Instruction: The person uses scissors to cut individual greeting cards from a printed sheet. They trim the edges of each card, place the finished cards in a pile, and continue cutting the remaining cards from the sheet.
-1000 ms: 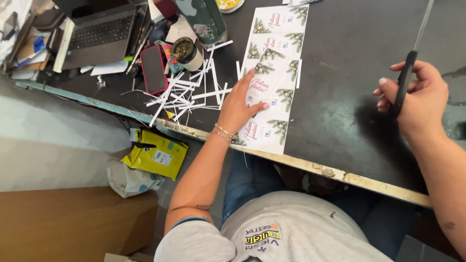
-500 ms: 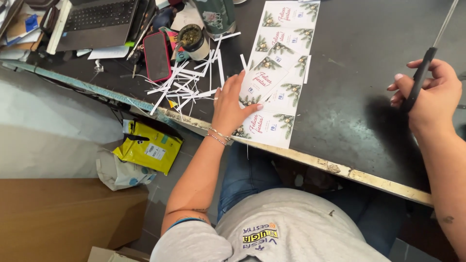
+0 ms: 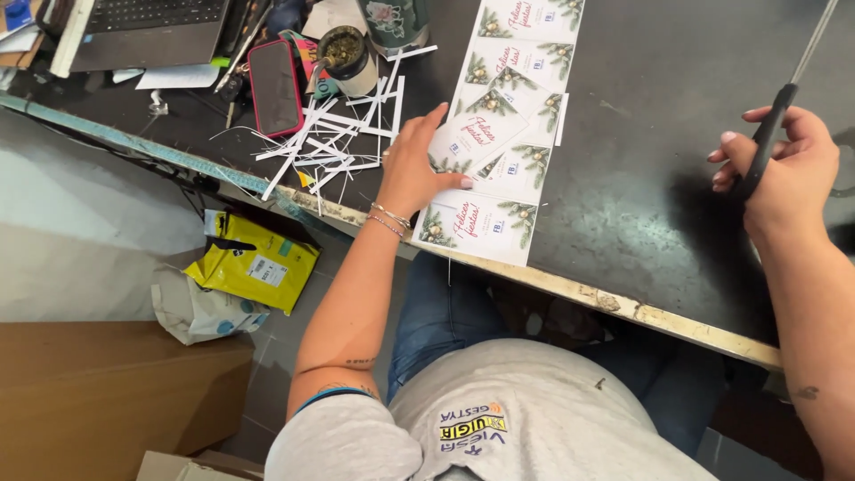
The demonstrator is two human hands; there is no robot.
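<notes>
Hands: left hand [image 3: 411, 169] flat, fingers spread on a loose printed card [image 3: 476, 138] atop the card strip [image 3: 508, 134] near the table edge [image 3: 570, 289]; right hand [image 3: 784, 174] grips scissors [image 3: 788, 89]. Paper offcuts [image 3: 334, 142], phone [image 3: 274, 86] lie left. Step judged: card separation; the loose card wants lifting clear.

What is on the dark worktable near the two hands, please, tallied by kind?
Printed card sheet: 1
Loose card: 1
Scissors: 1
Phone, red case: 1
Laptop: 1
Cup with straw: 1
Total: 6
</notes>
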